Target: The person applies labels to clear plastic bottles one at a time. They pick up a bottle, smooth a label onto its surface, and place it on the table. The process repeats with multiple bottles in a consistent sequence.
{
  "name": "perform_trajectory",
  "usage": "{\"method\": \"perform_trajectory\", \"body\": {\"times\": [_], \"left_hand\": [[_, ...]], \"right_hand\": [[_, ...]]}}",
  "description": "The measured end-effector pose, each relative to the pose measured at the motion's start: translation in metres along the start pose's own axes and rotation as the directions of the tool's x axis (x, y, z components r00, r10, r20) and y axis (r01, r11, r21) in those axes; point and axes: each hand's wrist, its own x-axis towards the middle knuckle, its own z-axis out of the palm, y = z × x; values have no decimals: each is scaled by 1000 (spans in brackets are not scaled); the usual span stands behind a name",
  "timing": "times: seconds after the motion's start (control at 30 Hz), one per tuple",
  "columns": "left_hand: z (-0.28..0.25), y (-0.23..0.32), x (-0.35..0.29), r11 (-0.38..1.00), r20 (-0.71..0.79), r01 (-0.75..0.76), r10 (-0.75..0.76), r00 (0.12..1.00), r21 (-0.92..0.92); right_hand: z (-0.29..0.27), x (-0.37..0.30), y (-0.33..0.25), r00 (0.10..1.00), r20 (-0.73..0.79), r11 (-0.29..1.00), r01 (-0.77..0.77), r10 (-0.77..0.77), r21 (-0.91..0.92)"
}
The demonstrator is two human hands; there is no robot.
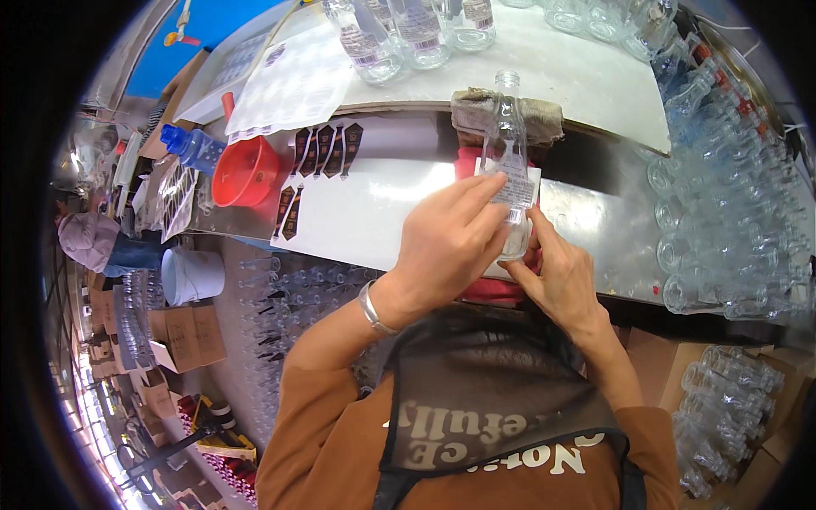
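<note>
A clear glass bottle (507,134) lies in front of me, its neck pointing away and resting by a folded beige cloth (544,117). A pale printed label (512,185) sits on its side. The fingers of my left hand (450,242) press together on the bottle's label from the left. Thumb and fingers of my right hand (561,276) grip the bottle near its base; part of those fingers is hidden. Red cloth (493,291) shows beneath the bottle. To the left lies a white backing sheet (348,217) with several dark tie-shaped labels (325,151).
Labelled bottles (421,38) stand on the raised white board (586,93). Many bare bottles (722,229) lie stacked at the right, more in a carton (722,399). A red plastic container (244,172), a blue-capped bottle (191,146) and a white bucket (194,276) are at left.
</note>
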Motion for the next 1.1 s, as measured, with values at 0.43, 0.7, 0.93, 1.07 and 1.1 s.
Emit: {"method": "perform_trajectory", "body": {"times": [0.43, 0.7, 0.93, 1.07, 1.1], "left_hand": [[27, -30, -5, 950, 12, 160, -162, 987, -267], [28, -33, -10, 822, 67, 278, -283, 957, -497], [31, -34, -13, 817, 90, 288, -281, 955, -500], [33, -37, -14, 762, 107, 308, -303, 947, -570], [34, -38, -14, 746, 112, 313, -309, 945, -587]], "right_hand": [[-13, 4, 25, 991, 132, 981, -30, 5, 193], [-23, 47, 28, 921, 290, 590, -390, 262, 707], [-10, 51, 23, 962, 131, 759, -271, 241, 591], [-12, 54, 20, 963, 145, 790, -269, 227, 550], [-10, 54, 21, 964, 124, 798, -263, 234, 542]]}}
